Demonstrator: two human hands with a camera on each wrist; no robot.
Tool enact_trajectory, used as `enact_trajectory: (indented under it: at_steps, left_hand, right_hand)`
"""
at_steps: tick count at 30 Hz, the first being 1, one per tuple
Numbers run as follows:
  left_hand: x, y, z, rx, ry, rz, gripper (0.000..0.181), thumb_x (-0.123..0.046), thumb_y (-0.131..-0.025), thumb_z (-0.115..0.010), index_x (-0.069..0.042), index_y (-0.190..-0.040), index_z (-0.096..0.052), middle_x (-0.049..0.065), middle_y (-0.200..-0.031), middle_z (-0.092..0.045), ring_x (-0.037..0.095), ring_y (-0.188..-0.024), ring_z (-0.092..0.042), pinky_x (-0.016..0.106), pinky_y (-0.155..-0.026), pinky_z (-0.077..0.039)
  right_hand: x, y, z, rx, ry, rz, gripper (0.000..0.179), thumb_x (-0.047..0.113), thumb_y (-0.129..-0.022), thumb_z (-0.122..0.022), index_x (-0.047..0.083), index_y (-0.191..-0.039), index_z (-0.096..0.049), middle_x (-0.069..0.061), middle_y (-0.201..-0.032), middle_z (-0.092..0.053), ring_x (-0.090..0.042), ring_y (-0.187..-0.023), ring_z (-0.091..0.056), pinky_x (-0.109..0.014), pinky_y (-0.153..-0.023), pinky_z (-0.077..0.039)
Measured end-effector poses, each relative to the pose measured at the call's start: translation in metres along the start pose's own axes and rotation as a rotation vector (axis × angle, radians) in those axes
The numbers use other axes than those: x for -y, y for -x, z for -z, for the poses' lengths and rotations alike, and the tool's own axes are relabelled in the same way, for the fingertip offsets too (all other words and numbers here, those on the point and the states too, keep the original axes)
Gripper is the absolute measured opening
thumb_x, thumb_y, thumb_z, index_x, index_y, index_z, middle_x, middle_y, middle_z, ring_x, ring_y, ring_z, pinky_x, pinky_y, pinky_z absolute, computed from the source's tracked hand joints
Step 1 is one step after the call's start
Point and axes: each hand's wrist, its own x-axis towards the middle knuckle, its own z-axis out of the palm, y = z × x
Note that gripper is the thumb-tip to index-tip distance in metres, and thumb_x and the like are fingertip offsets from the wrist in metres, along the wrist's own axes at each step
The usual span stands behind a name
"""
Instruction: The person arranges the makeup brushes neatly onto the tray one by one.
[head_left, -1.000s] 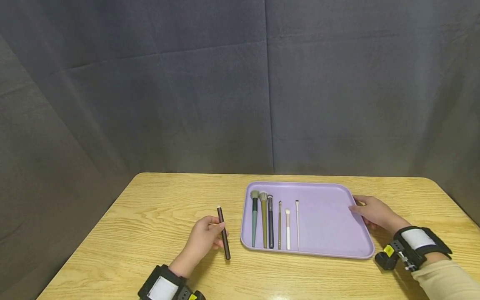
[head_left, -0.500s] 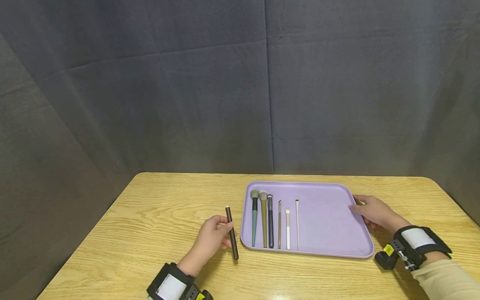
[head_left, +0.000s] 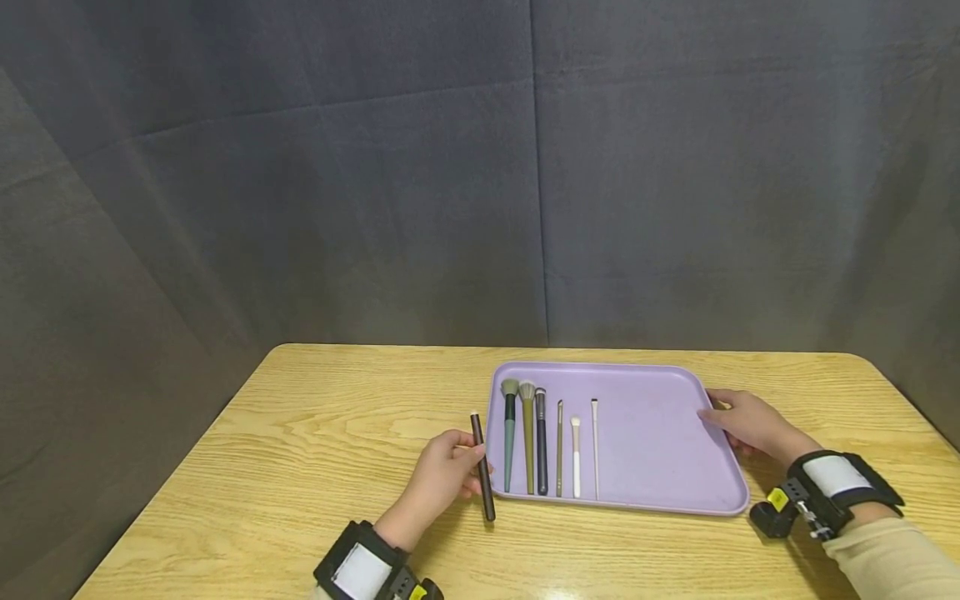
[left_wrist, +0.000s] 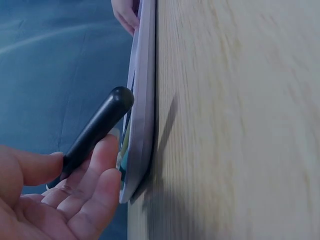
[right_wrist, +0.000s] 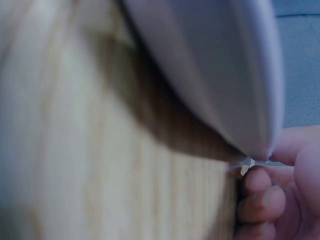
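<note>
A dark brown makeup brush (head_left: 483,467) with a small pale tip is pinched between the thumb and fingers of my left hand (head_left: 442,471). It is held just off the left edge of the lilac tray (head_left: 652,442), with its rounded handle end toward me. In the left wrist view the dark handle (left_wrist: 95,131) slants over the fingers, above the table. My right hand (head_left: 753,427) grips the tray's right rim, thumb on top; the right wrist view shows curled fingers (right_wrist: 260,200) beside the tray corner.
Several makeup brushes lie side by side in the tray's left half: a green one (head_left: 509,437), an olive one (head_left: 528,442), a dark blue one (head_left: 542,446), a white one (head_left: 576,467) and thinner ones. The wooden table (head_left: 322,433) ends at a grey curtain (head_left: 375,208).
My left hand has moved right with the dark brown brush, from over the table up to the tray's left edge. The right hand stays on the rim; the tray looks nearly still.
</note>
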Motion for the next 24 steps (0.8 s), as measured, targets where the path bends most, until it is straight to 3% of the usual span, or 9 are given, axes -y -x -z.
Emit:
enact_trajectory:
  at_steps: [13,24]
  left_hand:
    - [-0.003,-0.004,-0.012,0.024,-0.006,-0.024,0.019,-0.005,-0.099,-0.053,0.013,-0.107,-0.054,0.012,-0.078,-0.069,0.007,-0.049,-0.055,0.026,-0.051,-0.05]
    - [-0.007,-0.005,-0.021,0.036,0.017,-0.022,0.018,-0.005,-0.098,-0.055,0.011,-0.105,-0.054,0.005,-0.068,-0.061,0.009,-0.048,-0.055,0.027,-0.051,-0.051]
  right_hand:
    - [-0.001,-0.001,-0.001,-0.004,0.0,0.008,0.065,0.025,-0.1,-0.052,-0.018,-0.141,-0.026,-0.001,-0.058,-0.042,-0.014,-0.045,-0.041,-0.026,-0.045,-0.036]
    - [-0.001,-0.001,-0.002,-0.006,0.006,0.015,0.065,0.025,-0.099,-0.052,-0.019,-0.14,-0.027,-0.001,-0.058,-0.043,-0.013,-0.045,-0.04,-0.026,-0.044,-0.037]
